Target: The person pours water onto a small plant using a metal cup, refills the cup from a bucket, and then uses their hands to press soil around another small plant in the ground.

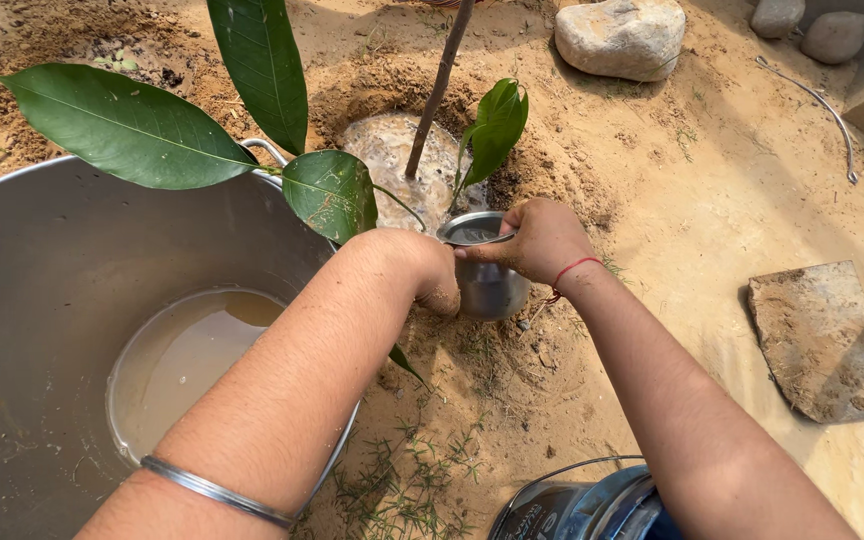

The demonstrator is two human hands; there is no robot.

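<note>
Both hands grip a small steel cup (pixel 488 280) tipped toward the base of a young sapling. My left hand (pixel 430 272) wraps the cup's near side, its fingers hidden behind it. My right hand (pixel 540 240) holds the rim from the right, with a red thread on the wrist. The sapling's thin stem (pixel 439 88) rises from a muddy puddle (pixel 392 155) in a dug soil basin. Large green leaves (pixel 127 125) hang over my left arm.
A big steel pot (pixel 42 280) with murky water at its bottom stands left. A spade blade (pixel 822 335) lies on the sand right. Stones (pixel 622 38) sit at the back. A dark metal container (pixel 577 505) with a wire handle is near the bottom edge.
</note>
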